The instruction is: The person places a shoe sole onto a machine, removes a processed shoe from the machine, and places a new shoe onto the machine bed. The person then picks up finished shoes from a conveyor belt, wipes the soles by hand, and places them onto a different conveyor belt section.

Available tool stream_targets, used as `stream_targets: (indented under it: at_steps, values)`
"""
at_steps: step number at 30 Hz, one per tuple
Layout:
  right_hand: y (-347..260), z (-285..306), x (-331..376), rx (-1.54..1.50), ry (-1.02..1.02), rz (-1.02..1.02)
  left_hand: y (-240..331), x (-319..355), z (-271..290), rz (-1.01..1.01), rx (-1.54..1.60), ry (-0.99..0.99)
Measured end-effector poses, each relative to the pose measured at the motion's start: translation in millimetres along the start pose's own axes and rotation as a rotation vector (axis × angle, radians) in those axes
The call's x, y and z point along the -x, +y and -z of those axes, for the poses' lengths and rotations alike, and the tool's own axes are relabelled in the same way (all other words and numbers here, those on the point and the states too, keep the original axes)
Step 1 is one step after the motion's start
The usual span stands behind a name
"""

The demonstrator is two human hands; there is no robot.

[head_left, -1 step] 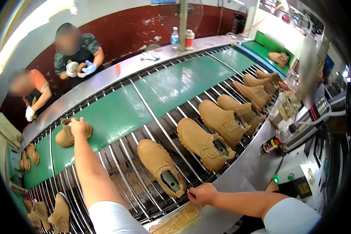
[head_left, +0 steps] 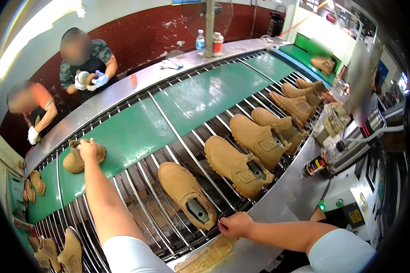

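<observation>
My left arm reaches over the conveyor to a tan ankle boot (head_left: pixel 73 162) standing on the green belt sheet. My left hand (head_left: pixel 88 149) is closed on the boot's upper part. At the conveyor's near edge, my right hand (head_left: pixel 236 224) has its fingers pinched together, with a small dark bit at the fingertips that I cannot make out. Just left of those fingers lies another tan boot (head_left: pixel 181 184) on the metal rods, its opening toward me. Beyond it, a larger-looking tan boot (head_left: pixel 230 157) rests on the rods.
Several boots (head_left: pixel 263 133) line the rods farther right. Shoe pieces (head_left: pixel 38 182) lie at the belt's left end, with more boots (head_left: pixel 70 250) below. A dark-labelled can (head_left: pixel 314 164) stands on the near metal ledge (head_left: pixel 282 195). Across the conveyor, two people (head_left: pixel 87 63) handle footwear.
The whole view has shifted very slightly. Both hands keep their places, the left on the boot and the right at the conveyor edge.
</observation>
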State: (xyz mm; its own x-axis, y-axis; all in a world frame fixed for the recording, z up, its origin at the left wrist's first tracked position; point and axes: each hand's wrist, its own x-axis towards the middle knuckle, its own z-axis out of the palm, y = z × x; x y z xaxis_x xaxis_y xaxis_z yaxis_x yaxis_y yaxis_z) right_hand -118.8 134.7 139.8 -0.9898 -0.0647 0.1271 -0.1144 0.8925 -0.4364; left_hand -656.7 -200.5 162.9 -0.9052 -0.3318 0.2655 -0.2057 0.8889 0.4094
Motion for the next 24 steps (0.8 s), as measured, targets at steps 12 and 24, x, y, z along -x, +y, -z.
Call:
stream_targets:
  at_steps: [12,24]
  values:
    - [3.7,-13.0,7.3,-0.118,0.077,-0.021,-43.4,36.3,15.6,-0.295,-0.183,0.162]
    - [8.0,-8.3,3.0,-0.112,-0.185,-0.141,-1.3,232.2,178.8,-0.293,0.071,-0.091]
